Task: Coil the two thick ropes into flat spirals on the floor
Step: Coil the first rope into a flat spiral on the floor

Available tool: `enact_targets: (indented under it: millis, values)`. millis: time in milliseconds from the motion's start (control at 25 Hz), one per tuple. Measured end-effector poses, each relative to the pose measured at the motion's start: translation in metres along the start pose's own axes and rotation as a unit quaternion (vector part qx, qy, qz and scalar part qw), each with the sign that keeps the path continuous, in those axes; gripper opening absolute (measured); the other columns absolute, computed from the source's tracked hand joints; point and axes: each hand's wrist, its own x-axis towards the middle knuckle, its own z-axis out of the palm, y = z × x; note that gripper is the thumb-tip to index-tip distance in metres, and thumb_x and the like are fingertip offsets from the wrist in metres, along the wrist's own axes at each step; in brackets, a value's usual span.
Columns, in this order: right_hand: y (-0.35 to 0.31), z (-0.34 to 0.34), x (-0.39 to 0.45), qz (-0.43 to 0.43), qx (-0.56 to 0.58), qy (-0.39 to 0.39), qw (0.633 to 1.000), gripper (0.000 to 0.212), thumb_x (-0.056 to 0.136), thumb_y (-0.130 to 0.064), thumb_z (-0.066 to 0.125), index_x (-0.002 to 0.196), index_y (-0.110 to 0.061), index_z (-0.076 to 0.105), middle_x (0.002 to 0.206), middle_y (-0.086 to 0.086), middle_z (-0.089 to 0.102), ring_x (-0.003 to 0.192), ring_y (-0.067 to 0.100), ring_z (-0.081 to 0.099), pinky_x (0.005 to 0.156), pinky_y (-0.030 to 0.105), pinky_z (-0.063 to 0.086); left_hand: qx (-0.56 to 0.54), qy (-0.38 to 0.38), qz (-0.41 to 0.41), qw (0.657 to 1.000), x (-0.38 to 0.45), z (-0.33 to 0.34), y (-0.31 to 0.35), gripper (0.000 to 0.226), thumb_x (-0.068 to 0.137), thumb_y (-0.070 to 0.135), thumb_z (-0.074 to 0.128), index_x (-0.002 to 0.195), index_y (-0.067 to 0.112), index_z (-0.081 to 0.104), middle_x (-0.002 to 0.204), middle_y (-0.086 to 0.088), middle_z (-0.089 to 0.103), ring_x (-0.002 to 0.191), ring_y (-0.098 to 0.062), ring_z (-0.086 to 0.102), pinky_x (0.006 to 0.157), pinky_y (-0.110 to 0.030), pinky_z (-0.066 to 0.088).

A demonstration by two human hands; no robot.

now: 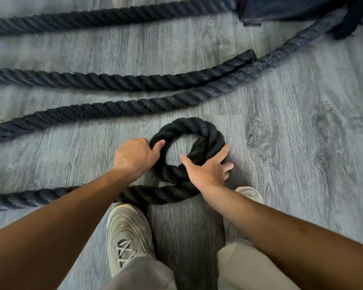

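A thick black twisted rope forms one small loop (194,127) on the grey wood floor just in front of my feet. Its tail (29,197) runs off to the left edge. My left hand (135,158) grips the loop's left side, thumb hooked inside the ring. My right hand (209,168) lies with fingers spread and straight on the loop's right side, where the rope crosses itself. Three more stretches of black rope (122,80) lie across the floor farther out. One rope end (249,55) shows near the upper right.
My two grey sneakers (127,233) stand right behind the loop, the right one partly hidden by my arm. A dark box-like base (285,7) sits at the top right, where the far ropes lead. Bare floor (302,132) lies to the right.
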Motion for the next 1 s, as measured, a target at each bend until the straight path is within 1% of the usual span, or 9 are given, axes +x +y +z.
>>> enact_targets:
  millis: [160, 320, 440, 520, 640, 720, 760, 880, 1000]
  values:
    - [-0.010, -0.015, 0.025, -0.091, -0.050, -0.017, 0.994, 0.125, 0.063, -0.058, 0.080, 0.156, -0.036, -0.002, 0.142, 0.013, 0.026, 0.127, 0.035, 0.046, 0.098, 0.042, 0.046, -0.092, -0.073, -0.049, 0.992, 0.007, -0.004, -0.013, 0.078, 0.087, 0.081, 0.035, 0.073, 0.010, 0.065, 0.060, -0.002, 0.070, 0.068, -0.022, 0.067, 0.063, -0.033, 0.049]
    - [-0.015, -0.027, 0.047, -0.146, -0.091, -0.018, 0.985, 0.124, 0.059, -0.057, 0.082, 0.154, -0.042, 0.004, 0.143, 0.010, 0.029, 0.119, 0.033, 0.054, 0.088, 0.036, 0.047, -0.100, -0.010, 0.027, 0.995, 0.037, -0.019, 0.000, 0.073, 0.081, 0.077, 0.055, 0.134, 0.026, 0.046, 0.097, 0.001, 0.061, 0.090, -0.023, 0.060, 0.077, -0.036, 0.048]
    - [-0.032, -0.035, 0.061, -0.201, -0.170, -0.065, 0.962, 0.128, 0.059, -0.055, 0.084, 0.156, -0.044, 0.001, 0.153, 0.012, 0.025, 0.130, 0.035, 0.048, 0.098, 0.039, 0.048, -0.124, -0.015, 0.137, 0.983, 0.056, -0.029, 0.007, 0.072, 0.090, 0.058, 0.063, 0.153, 0.038, 0.034, 0.119, -0.006, 0.064, 0.114, -0.026, 0.061, 0.092, -0.035, 0.046]
    - [-0.051, -0.046, 0.077, -0.229, -0.232, -0.103, 0.940, 0.131, 0.057, -0.052, 0.087, 0.157, -0.047, 0.003, 0.158, 0.012, 0.022, 0.136, 0.035, 0.042, 0.105, 0.040, 0.043, -0.097, -0.016, 0.139, 0.985, 0.055, -0.024, 0.008, 0.070, 0.093, 0.050, 0.064, 0.154, 0.036, 0.033, 0.125, -0.010, 0.067, 0.110, -0.029, 0.063, 0.088, -0.034, 0.047]
    - [-0.080, -0.068, 0.094, -0.275, -0.302, -0.174, 0.896, 0.131, 0.057, -0.050, 0.091, 0.155, -0.054, 0.005, 0.163, 0.009, 0.014, 0.146, 0.034, 0.029, 0.109, 0.044, 0.038, -0.171, -0.021, 0.068, 0.983, 0.034, -0.008, 0.009, 0.069, 0.090, 0.042, 0.068, 0.148, 0.033, 0.034, 0.109, -0.009, 0.073, 0.084, -0.024, 0.069, 0.072, -0.030, 0.053]
    - [-0.079, -0.073, 0.088, -0.316, -0.300, -0.167, 0.885, 0.128, 0.059, -0.050, 0.091, 0.156, -0.052, 0.008, 0.156, 0.006, 0.020, 0.142, 0.032, 0.030, 0.105, 0.044, 0.042, -0.210, -0.036, 0.029, 0.977, 0.021, 0.003, 0.010, 0.070, 0.089, 0.040, 0.069, 0.149, 0.040, 0.031, 0.101, -0.003, 0.071, 0.068, -0.015, 0.066, 0.052, -0.019, 0.051]
    - [-0.069, -0.069, 0.079, -0.329, -0.285, -0.123, 0.892, 0.127, 0.062, -0.050, 0.089, 0.158, -0.047, 0.008, 0.153, 0.005, 0.022, 0.139, 0.032, 0.031, 0.102, 0.043, 0.044, -0.221, -0.036, 0.019, 0.975, 0.017, 0.005, 0.011, 0.072, 0.090, 0.041, 0.068, 0.150, 0.045, 0.029, 0.100, 0.000, 0.069, 0.065, -0.012, 0.064, 0.046, -0.013, 0.046]
    - [-0.014, -0.042, 0.039, -0.232, -0.201, 0.041, 0.951, 0.134, 0.061, -0.064, 0.082, 0.159, -0.029, -0.001, 0.144, 0.008, 0.020, 0.132, 0.033, 0.026, 0.101, 0.046, 0.041, -0.242, -0.030, 0.012, 0.970, 0.018, 0.005, 0.013, 0.071, 0.092, 0.042, 0.067, 0.150, 0.049, 0.026, 0.100, 0.002, 0.069, 0.056, -0.010, 0.067, 0.040, -0.011, 0.043]
    - [0.014, -0.032, 0.026, -0.082, -0.087, 0.005, 0.993, 0.125, 0.064, -0.059, 0.078, 0.157, -0.027, 0.001, 0.138, 0.008, 0.019, 0.132, 0.037, 0.025, 0.094, 0.044, 0.041, -0.249, -0.041, 0.009, 0.968, 0.016, 0.003, 0.013, 0.068, 0.093, 0.039, 0.067, 0.148, 0.045, 0.028, 0.098, 0.001, 0.069, 0.052, -0.013, 0.070, 0.044, -0.021, 0.053]
